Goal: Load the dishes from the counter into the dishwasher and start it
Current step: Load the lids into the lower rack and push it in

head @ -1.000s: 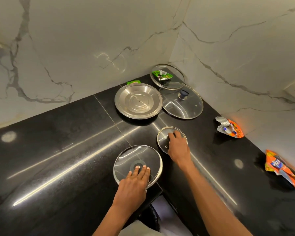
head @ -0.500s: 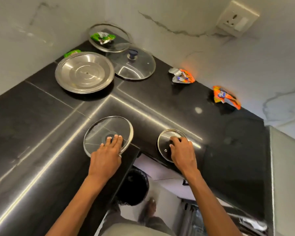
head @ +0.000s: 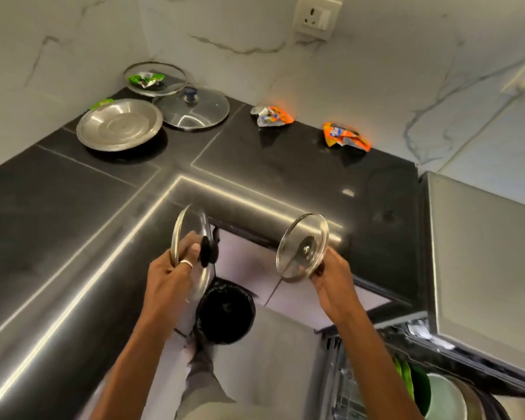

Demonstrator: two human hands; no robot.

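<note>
The black polished stone counter (head: pixel 255 165) wraps the corner. The open dishwasher (head: pixel 349 389) sits at five o'clock with green and pale dishes already racked.

Half a second ago both glass lids lay flat on that counter under the hands. Now they are lifted clear and tipped near upright over the gap.

The larger steel-rimmed glass lid with a black knob (head: pixel 191 222) is just left of centre, and the left hand (head: pixel 170 274) grips its rim beside the knob. The smaller steel-rimmed glass lid (head: pixel 302 247) is at three o'clock, pinched at its lower edge by the right hand (head: pixel 331 274).

So the pickup looks done — the carry down to the rack seems next.

At eleven o'clock the counter still holds a round steel plate (head: pixel 119 124), a blue-knobbed glass lid (head: pixel 194 112) and another glass lid (head: pixel 155 78) behind — more trips are likely.
</note>
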